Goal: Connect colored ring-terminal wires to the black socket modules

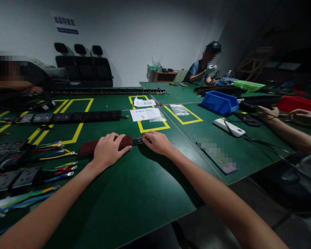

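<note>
A dark red socket strip (89, 147) lies flat on the green table in front of me. My left hand (108, 148) rests over its middle, fingers and thumb gripping its sides. From the strip's right end come several coloured wires (138, 140). My right hand (157, 141) pinches these wires a short way from the strip; its fingertips partly hide them. To the left lie black socket modules (26, 176) in rows, with coloured wires (59, 169) ending in ring terminals. Behind my hands stretches a long black socket strip (88, 117).
Yellow tape frames (155, 130) with paper sheets (145, 114) mark the green table (155, 193). At right are a blue bin (220, 102), a white power strip (229, 127), a phone-like slab (217, 157) and another person's hands (269, 113). Co-workers sit at the far side and left.
</note>
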Demonstrator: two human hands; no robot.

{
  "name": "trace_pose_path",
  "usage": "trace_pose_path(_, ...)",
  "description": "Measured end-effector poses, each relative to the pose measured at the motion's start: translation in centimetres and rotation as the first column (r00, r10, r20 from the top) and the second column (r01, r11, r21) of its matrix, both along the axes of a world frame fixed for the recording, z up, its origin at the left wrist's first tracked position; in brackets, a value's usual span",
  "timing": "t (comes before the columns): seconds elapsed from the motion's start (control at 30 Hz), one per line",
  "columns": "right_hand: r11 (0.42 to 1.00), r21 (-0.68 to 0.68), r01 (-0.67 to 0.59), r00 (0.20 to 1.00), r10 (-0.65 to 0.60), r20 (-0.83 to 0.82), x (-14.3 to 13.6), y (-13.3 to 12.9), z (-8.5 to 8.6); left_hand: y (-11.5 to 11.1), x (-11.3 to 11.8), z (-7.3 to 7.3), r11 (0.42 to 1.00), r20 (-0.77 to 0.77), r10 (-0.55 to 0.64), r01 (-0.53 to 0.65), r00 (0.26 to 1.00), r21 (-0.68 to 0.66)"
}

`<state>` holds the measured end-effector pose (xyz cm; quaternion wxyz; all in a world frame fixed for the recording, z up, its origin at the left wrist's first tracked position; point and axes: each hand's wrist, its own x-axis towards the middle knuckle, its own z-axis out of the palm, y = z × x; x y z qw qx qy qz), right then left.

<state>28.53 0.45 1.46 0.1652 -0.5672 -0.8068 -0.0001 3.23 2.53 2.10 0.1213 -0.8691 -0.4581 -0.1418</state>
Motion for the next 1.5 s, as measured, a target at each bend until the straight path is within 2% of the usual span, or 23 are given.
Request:
trace_pose_path(0.33, 1.0, -0.014, -0.019, 1.0, 0.018, -0.024, 0.06, 0.06, -0.27, -0.09, 0.05, 0.11, 0.999, 0.037, 0.007, -0.006, 0.999, -0.042)
trace_pose_path(1.5, 0.999, -0.041, -0.018, 0.999, 0.016, -0.051, 0.08, 0.04, -0.25, -0.18, 0.05, 0.16, 0.999, 0.049, -0.002, 0.004, 0.999, -0.041)
